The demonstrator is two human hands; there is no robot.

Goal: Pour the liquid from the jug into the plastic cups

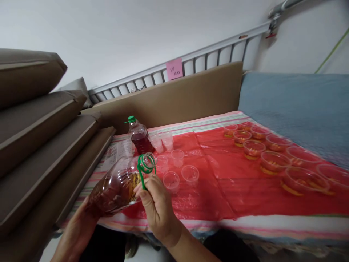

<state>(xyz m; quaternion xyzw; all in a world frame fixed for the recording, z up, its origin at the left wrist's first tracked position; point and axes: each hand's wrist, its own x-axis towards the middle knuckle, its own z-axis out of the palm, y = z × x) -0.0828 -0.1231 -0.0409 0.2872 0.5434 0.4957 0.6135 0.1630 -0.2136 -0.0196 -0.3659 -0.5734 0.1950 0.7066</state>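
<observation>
Jug is leaning near clear cups, right hand pinching its handle, left hand cupping it underneath, pouring apparently being set up and probably calling for steady tipping.

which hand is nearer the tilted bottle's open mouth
Right hand: it holds the green handle just below the mouth; the left hand supports the bottle farther back, near its base.
</observation>
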